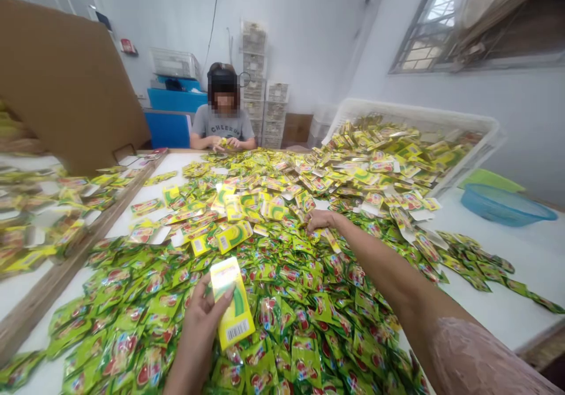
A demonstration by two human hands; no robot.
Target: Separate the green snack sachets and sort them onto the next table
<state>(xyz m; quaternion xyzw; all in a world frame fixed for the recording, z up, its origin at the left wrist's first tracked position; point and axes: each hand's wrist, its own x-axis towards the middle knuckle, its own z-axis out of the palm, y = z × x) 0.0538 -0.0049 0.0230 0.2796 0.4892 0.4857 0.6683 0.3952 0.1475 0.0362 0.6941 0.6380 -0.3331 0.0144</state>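
Green sachets (304, 357) lie below a left hand (200, 315) clasping a yellow box (238, 309); beyond, the curled right hand (321, 221), hold unclear, meets piled boxes (273, 208).

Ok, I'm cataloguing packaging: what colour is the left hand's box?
The box is mainly yellow with a curved green band: head view.

Packets (304, 357) and boxes (235, 236) heap the middle; at far right a tilted crate (470, 161) blocks; open tabletop (525, 254) lies between basin (507, 208) and trailing packets
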